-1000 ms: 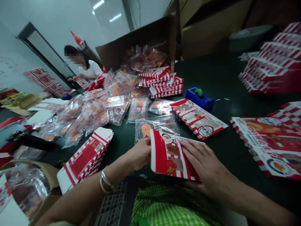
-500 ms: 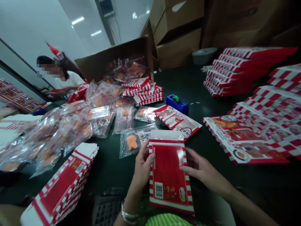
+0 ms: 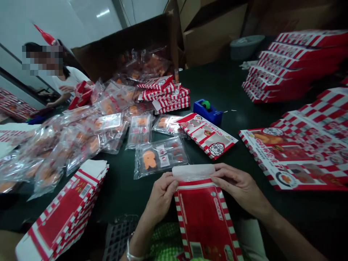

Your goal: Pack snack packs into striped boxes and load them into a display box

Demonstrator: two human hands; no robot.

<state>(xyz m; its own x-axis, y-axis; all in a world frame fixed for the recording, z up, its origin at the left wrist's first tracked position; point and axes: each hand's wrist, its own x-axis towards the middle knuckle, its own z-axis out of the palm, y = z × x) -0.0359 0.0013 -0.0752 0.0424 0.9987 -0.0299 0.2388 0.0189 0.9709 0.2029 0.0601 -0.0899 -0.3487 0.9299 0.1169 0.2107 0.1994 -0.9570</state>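
Observation:
A flat red box with striped edges, its printed back and barcode facing up, tilts toward my lap. My left hand pinches its upper left corner, thumb on top. At the upper right corner, my right hand grips the same box with thumb and fingers. Between the hands stands its white end flap, open. Just beyond lies a clear plastic pack holding an orange piece and smaller parts. To its right a similar striped box rests face up.
A heap of plastic packs spreads over the left. Flattened boxes are stacked at front left. A blue tape dispenser stands mid-table. Filled-looking box stacks rise at right. A person sits far left, near a large carton.
My hands have shifted up to the box's top corners, beside the flap. The box has come lower and closer to my body. The head view has moved slightly.

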